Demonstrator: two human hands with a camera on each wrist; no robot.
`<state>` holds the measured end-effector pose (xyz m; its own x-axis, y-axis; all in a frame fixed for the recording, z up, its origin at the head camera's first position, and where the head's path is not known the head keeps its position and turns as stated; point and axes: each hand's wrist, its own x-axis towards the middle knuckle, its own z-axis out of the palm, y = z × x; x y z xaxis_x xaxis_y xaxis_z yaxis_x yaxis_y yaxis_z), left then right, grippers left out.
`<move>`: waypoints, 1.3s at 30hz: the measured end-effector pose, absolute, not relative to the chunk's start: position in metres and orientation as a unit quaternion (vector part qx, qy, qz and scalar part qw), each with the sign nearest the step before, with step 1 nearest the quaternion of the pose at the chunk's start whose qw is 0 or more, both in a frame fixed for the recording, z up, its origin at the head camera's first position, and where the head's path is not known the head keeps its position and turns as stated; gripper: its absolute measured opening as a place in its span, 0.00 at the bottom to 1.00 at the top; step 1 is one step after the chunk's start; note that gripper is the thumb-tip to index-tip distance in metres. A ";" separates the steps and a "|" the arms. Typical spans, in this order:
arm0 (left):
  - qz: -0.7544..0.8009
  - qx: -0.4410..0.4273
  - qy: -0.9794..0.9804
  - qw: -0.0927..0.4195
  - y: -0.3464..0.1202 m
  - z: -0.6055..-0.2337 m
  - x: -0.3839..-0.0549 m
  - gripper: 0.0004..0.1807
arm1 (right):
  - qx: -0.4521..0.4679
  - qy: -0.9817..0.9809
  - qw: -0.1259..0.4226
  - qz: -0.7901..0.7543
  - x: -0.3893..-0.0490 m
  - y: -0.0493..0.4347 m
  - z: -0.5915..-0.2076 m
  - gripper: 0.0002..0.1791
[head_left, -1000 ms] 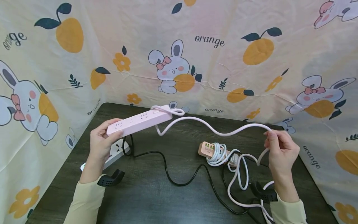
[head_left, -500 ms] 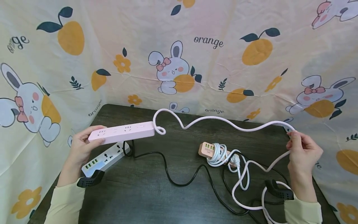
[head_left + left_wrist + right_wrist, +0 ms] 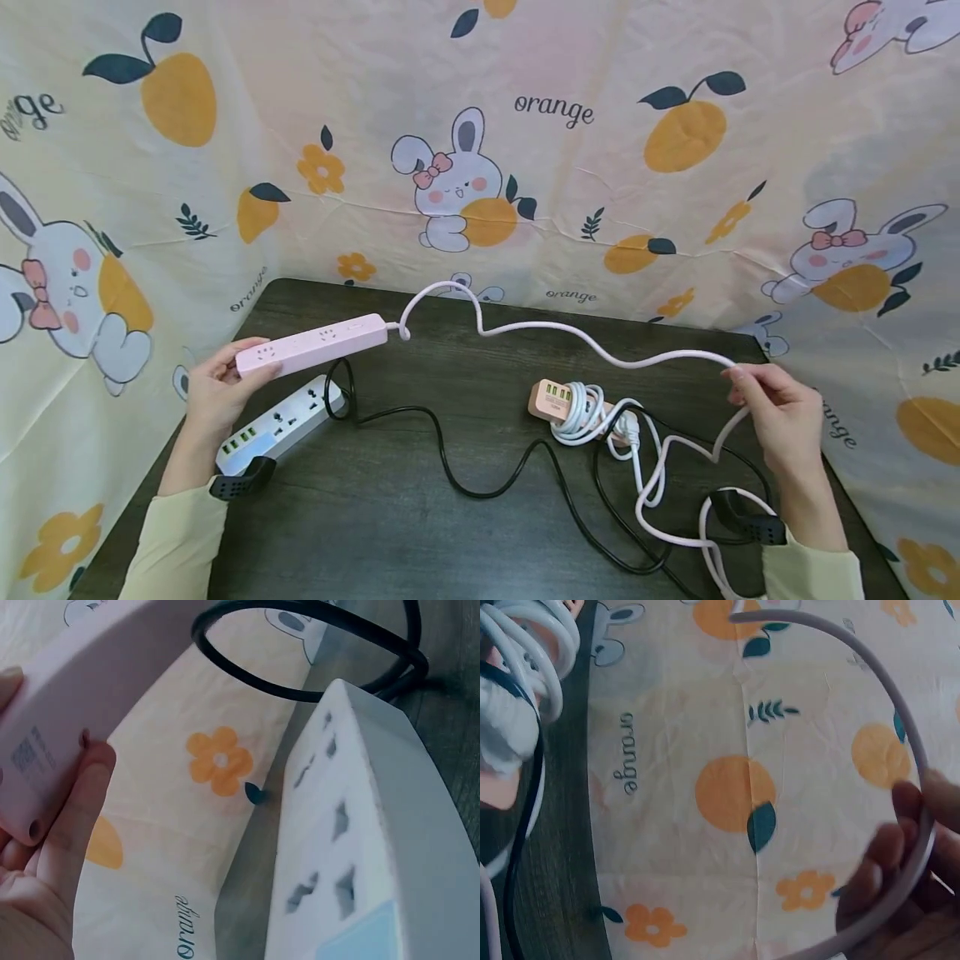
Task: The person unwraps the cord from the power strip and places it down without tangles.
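Toward the table's [image 3: 375,533] near right corner, the pink cord [image 3: 555,325] crosses the black cord [image 3: 480,495]; ease it, don't yank. Your right hand [image 3: 780,417] pinches the pink cord by the right edge; leave slack. Your left hand [image 3: 213,400] grips the pink power strip [image 3: 315,345], raised toward the far left corner; hold it clear of the white power strip [image 3: 281,425].

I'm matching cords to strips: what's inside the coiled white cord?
A peach power strip; its end with green ports shows. The coiled white cord wraps its middle, and whatever lies beneath those loops can't be seen.
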<state>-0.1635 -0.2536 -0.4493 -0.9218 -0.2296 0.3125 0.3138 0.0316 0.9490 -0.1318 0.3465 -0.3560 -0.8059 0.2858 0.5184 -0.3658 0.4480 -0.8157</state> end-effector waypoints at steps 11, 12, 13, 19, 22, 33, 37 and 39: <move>-0.597 0.060 -0.778 0.186 -0.259 -0.458 -0.170 0.21 | 0.218 -0.901 0.165 0.338 -0.140 0.278 -0.378 0.04; -0.587 0.063 -0.785 0.184 -0.260 -0.460 -0.171 0.22 | 0.226 -0.900 0.158 0.337 -0.141 0.272 -0.380 0.04; -0.579 0.067 -0.792 0.182 -0.260 -0.462 -0.171 0.23 | 0.230 -0.900 0.150 0.338 -0.142 0.267 -0.383 0.04; -0.563 0.081 -0.806 0.167 -0.265 -0.473 -0.171 0.27 | 0.238 -0.894 0.123 0.359 -0.148 0.245 -0.398 0.05; -0.554 0.085 -0.812 0.161 -0.268 -0.478 -0.171 0.28 | 0.240 -0.895 0.107 0.360 -0.149 0.239 -0.403 0.04; -0.500 0.089 -0.852 0.124 -0.278 -0.486 -0.172 0.29 | 0.244 -0.907 0.056 0.338 -0.149 0.226 -0.415 0.02; -0.450 0.075 -0.885 0.094 -0.282 -0.485 -0.172 0.31 | 0.245 -0.909 0.046 0.334 -0.148 0.220 -0.420 0.02; -0.430 0.068 -0.897 0.076 -0.283 -0.483 -0.171 0.32 | 0.241 -0.910 0.042 0.336 -0.148 0.218 -0.423 0.03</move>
<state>-0.1713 -0.2832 -0.4827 -0.9789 -0.1886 0.0783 -0.0572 0.6212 0.7816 -0.1481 0.2180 -0.4228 -0.8803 -0.4098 0.2388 -0.4667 0.6586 -0.5903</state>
